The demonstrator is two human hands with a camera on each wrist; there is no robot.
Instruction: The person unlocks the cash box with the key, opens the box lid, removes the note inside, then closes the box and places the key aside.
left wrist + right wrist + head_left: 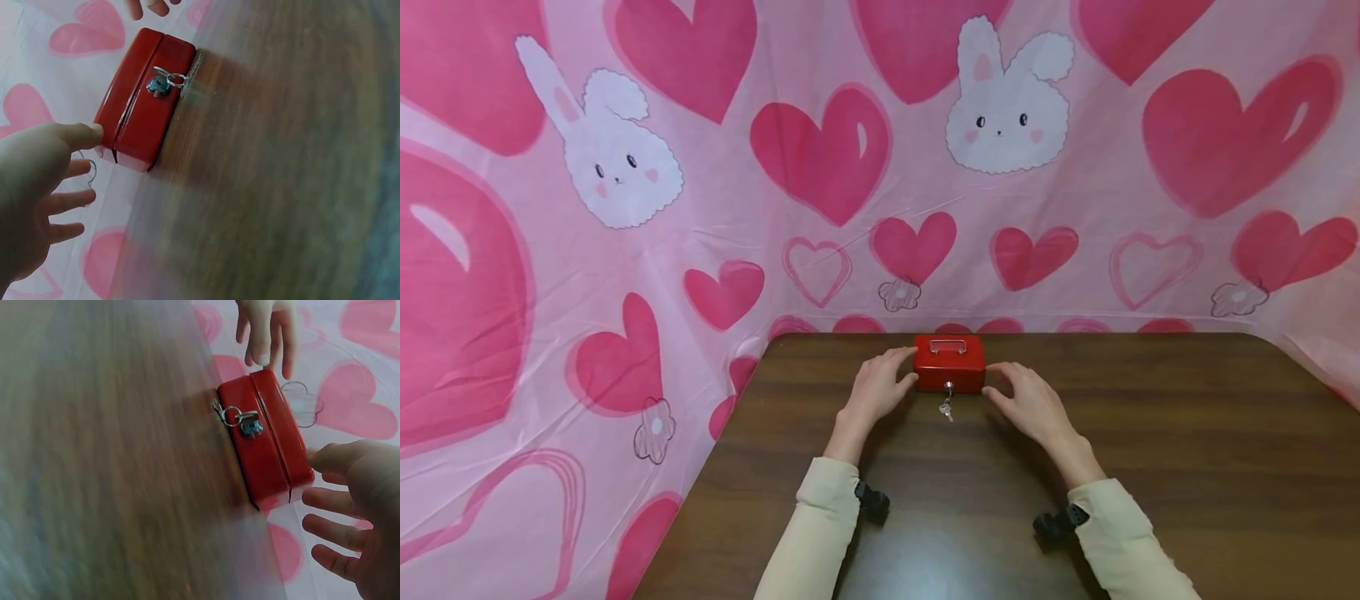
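Note:
A small red cash box (pixel 950 364) stands near the far edge of the table, its lid down and a metal carrying handle (pixel 948 347) on top. From the lock on its front hangs a ring with keys (pixel 946 409); one key sits in the lock. My left hand (pixel 878 385) is at the box's left side, fingers spread and the thumb tip right at its edge. On the other side, my right hand (pixel 1028 403) reaches in with relaxed fingers, fingertips close to the right wall. Neither hand is curled round the box.
The brown wooden table (pixel 1150 467) stretches toward me and to the right. Behind it and on the left hangs a pink cloth (pixel 820 50) with hearts and rabbits. Both wrists wear small black cameras.

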